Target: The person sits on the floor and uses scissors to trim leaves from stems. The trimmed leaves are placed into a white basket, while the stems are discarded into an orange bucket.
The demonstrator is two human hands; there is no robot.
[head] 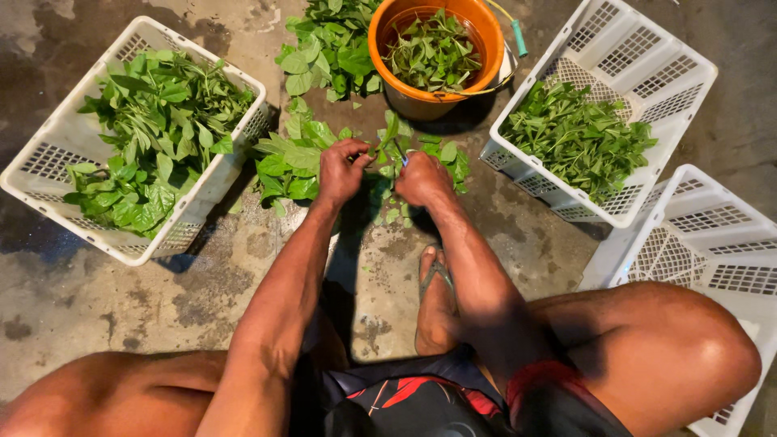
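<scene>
Both hands, left hand (340,170) and right hand (422,180), grip leafy stems (388,142) closed; orange bucket (421,97) just beyond.

A stained, damp concrete floor (97,299) carries three white slotted plastic crates (48,174) (647,61) (712,243), an orange bucket (429,101), loose heaps of green leaves (291,166), and a sandalled foot (437,303).

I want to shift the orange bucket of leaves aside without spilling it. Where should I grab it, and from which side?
Probably by the rim of the orange bucket, from its right side, where bare floor shows next to the white crate. It stands upright and open-topped; loose leaves crowd its left.
</scene>
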